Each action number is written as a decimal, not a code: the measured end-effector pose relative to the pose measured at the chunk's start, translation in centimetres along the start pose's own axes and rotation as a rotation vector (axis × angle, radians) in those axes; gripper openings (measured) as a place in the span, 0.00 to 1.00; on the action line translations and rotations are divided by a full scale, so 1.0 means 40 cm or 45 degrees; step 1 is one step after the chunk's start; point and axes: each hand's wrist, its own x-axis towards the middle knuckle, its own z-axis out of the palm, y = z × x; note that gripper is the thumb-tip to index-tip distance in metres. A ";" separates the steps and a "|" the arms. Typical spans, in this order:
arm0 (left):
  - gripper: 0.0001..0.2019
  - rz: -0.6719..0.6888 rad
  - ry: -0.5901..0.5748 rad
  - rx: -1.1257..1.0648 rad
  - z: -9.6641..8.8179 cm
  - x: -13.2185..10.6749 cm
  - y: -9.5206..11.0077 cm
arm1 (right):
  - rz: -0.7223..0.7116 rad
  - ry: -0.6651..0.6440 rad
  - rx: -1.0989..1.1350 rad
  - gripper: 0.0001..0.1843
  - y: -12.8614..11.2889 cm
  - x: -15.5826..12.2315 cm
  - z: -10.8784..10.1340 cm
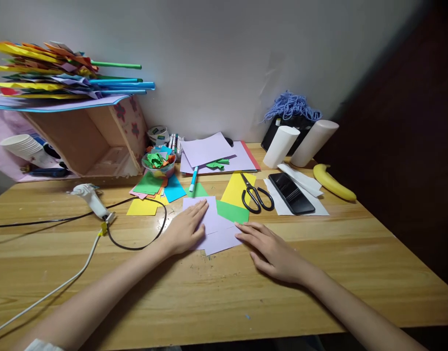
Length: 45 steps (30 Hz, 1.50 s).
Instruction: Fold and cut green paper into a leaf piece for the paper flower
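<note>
Pale purple paper (221, 239) with short dark lines lies on the wooden table. Pressed flat on its left side is my left hand (187, 226), fingers stretched toward the top edge. At the sheet's right edge my right hand (270, 248) rests with fingers apart, its fingertips touching the paper. A green piece of paper (233, 211) lies just above the purple one. Black-handled scissors (256, 196) sit beyond my right hand, partly on yellow paper (234, 187). A blue marker (193, 179) lies beyond my left hand.
Left, a cable (136, 247) loops near a white device (90, 199). Behind are a bowl of paper scraps (158, 170) and a box (99, 141) with paper crafts on top. Right, a phone (292, 194), white rolls (280, 147) and a banana (334, 183).
</note>
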 end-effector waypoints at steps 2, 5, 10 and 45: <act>0.26 -0.034 -0.005 0.043 -0.015 0.006 -0.017 | 0.017 0.015 0.030 0.24 0.001 0.002 0.001; 0.20 -0.045 0.049 0.086 -0.036 0.029 -0.010 | 0.145 0.118 0.116 0.16 -0.002 0.020 0.006; 0.16 0.078 0.017 0.059 -0.065 0.084 0.015 | 0.430 0.242 0.138 0.09 -0.012 0.098 0.022; 0.13 -0.576 1.033 -0.728 -0.152 0.127 0.039 | 0.176 -0.027 1.763 0.35 -0.014 0.122 0.016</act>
